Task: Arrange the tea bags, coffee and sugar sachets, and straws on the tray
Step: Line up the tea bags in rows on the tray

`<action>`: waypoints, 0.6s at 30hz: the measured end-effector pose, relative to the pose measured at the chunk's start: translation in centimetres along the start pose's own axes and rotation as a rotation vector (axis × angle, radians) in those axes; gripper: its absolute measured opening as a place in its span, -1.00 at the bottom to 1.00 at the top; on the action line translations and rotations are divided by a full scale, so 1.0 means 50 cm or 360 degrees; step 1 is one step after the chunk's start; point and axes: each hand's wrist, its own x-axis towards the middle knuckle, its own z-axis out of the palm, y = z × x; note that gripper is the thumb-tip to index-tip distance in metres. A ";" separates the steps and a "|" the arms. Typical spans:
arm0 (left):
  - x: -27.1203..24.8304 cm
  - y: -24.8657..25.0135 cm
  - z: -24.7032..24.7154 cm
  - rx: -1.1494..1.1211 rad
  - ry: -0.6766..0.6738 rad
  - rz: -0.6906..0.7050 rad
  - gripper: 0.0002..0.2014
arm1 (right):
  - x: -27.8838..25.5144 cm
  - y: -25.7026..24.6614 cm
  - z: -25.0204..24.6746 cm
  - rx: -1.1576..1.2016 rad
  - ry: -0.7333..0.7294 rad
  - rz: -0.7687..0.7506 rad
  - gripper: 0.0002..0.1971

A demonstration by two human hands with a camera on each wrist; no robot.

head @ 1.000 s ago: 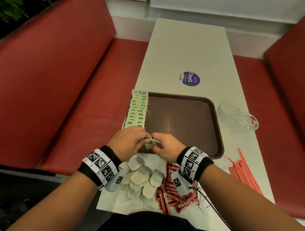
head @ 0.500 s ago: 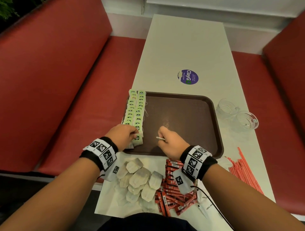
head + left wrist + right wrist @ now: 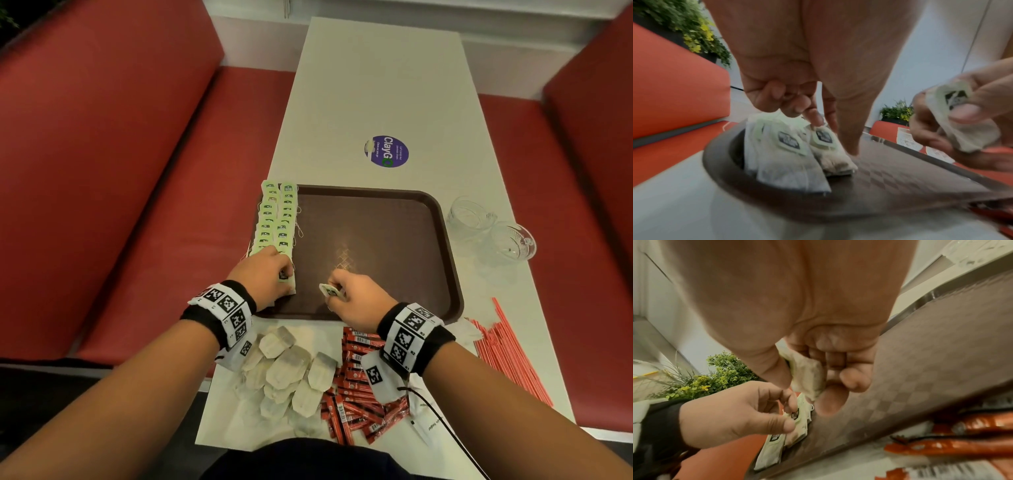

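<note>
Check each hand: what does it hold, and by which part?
Right hand pinches a tea bag by its upper part, near the tag. Left hand presses fingertips on the nearest tea bag of the rows on the tray, no clear grip.

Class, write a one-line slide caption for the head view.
Left hand sets a tea bag into the tray's rows while the right hand pinches another tea bag.

Tray (image 3: pixel 394 240) middle bare — tea-bag rows (image 3: pixel 277 219) line left.
</note>
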 end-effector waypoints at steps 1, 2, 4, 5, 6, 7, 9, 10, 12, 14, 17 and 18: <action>-0.001 0.001 0.003 0.0036 -0.0036 0.0017 -0.73 | 0.000 0.001 0.001 -0.0004 0.0007 -0.0005 -0.92; 0.000 0.000 0.006 0.0072 -0.0060 0.0025 -0.70 | 0.001 0.001 0.001 -0.0002 0.0014 -0.0009 -0.92; 0.003 -0.001 0.006 0.0110 -0.0072 0.0027 -0.68 | 0.002 0.001 0.002 0.0013 0.0023 -0.0014 -0.92; 0.006 -0.001 0.006 0.0116 -0.0067 0.0027 -0.69 | 0.002 0.000 0.003 0.0015 0.0026 -0.0017 -0.92; 0.010 -0.003 0.005 0.0119 -0.0065 0.0028 -0.71 | 0.003 0.000 0.003 0.0010 0.0027 -0.0016 -0.92; 0.013 -0.004 0.004 0.0120 -0.0068 0.0027 -0.72 | 0.003 -0.001 0.002 0.0003 0.0024 -0.0014 -0.92; 0.019 -0.006 0.002 0.0125 -0.0084 0.0036 -0.73 | 0.004 -0.001 0.001 0.0000 0.0005 -0.0014 -0.90; 0.021 -0.006 0.000 0.0131 -0.0096 0.0038 -0.73 | 0.004 -0.001 0.001 -0.0004 -0.0006 -0.0014 -0.88; 0.018 -0.005 -0.009 0.0124 -0.0106 0.0063 -0.74 | 0.006 0.000 0.002 -0.0010 -0.0021 -0.0004 -0.87; 0.007 0.002 -0.020 -0.0017 -0.0050 0.0202 -0.76 | 0.008 0.000 0.003 0.0008 -0.0015 -0.0008 -0.90; -0.030 0.030 -0.041 -0.0472 0.0138 0.0550 -0.80 | 0.009 -0.004 0.003 0.0108 0.0007 -0.0057 -0.90; -0.043 0.040 -0.047 -0.0524 0.0170 0.0614 -0.82 | 0.009 -0.006 0.003 0.0136 0.0024 -0.0085 -0.88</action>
